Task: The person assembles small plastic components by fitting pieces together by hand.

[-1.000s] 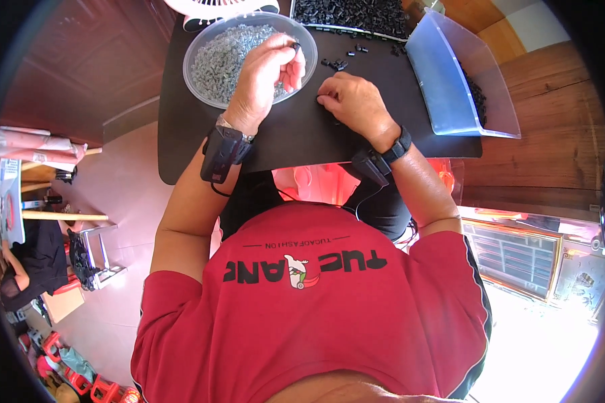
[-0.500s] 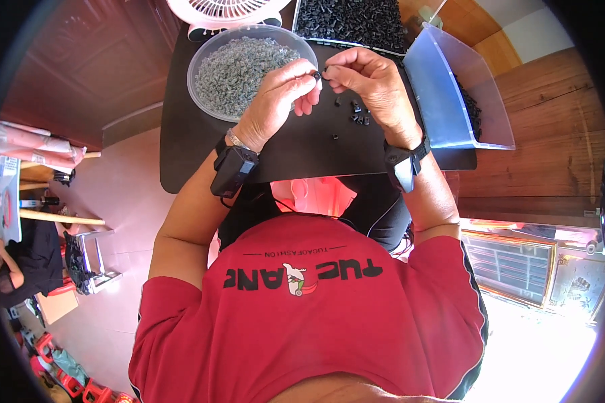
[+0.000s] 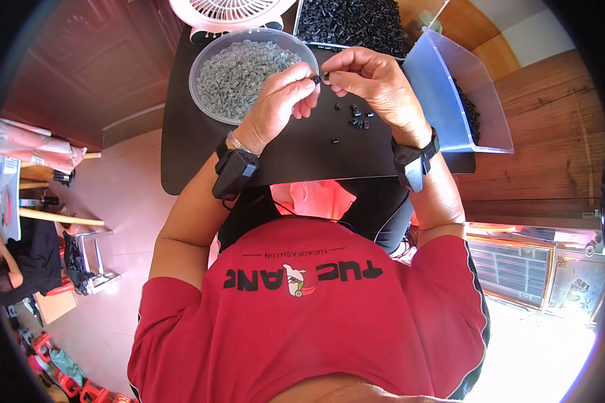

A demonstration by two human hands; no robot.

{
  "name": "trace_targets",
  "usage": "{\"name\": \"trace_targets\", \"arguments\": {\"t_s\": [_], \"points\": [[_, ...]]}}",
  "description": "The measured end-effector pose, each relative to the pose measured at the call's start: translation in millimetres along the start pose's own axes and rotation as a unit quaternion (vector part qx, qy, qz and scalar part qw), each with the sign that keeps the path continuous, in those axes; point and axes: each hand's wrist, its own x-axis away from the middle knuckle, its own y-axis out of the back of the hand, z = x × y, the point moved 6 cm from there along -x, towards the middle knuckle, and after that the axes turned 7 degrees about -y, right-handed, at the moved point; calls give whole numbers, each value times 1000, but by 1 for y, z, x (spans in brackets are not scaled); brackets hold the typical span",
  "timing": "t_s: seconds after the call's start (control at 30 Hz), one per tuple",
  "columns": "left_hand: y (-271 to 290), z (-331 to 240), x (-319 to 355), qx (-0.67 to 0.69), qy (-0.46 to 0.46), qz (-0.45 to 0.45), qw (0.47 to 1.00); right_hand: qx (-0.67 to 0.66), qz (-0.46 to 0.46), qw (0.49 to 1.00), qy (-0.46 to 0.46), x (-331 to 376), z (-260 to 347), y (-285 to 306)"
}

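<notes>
Between thumb and forefinger, my left hand [image 3: 282, 97] pinches a small black plastic part [image 3: 316, 79]. My right hand [image 3: 373, 84] pinches another small black part [image 3: 326, 76], a short gap away from the first. Both hands are raised over the dark table [image 3: 275, 158], close to the right rim of a clear round tub [image 3: 193, 86] full of small transparent pieces [image 3: 238, 77]. Several loose black parts [image 3: 357, 123] lie on the table below and between my hands. What exact kind the parts are is too small to tell.
At the back stands a tray heaped with black parts [image 3: 349, 27]. A translucent blue bin [image 3: 444, 101] with black parts in it rests at the table's right edge. A white fan [image 3: 228, 15] is at the back left. Another person's arm [image 3: 10, 265] shows far left.
My right hand and wrist have shifted slightly to the right, and its black part now shows more plainly. The left hand keeps its pinch, almost still.
</notes>
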Motion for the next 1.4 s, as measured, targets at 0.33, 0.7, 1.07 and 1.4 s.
{"name": "trace_targets", "arguments": {"t_s": [0.33,0.7,1.07,1.4], "points": [[-4,-7,2,-94,-24,9,995,57,60,996,-35,-7,-2,-2],[-5,-2,4,-155,-28,-52,986,355,-59,915,183,0,26,-18],[0,12,4,-22,15,-81,996,439,-87,848,284,9,29,-40],[0,12,4,5,95,-73,993,424,-102,855,282,12,23,-38]]}}
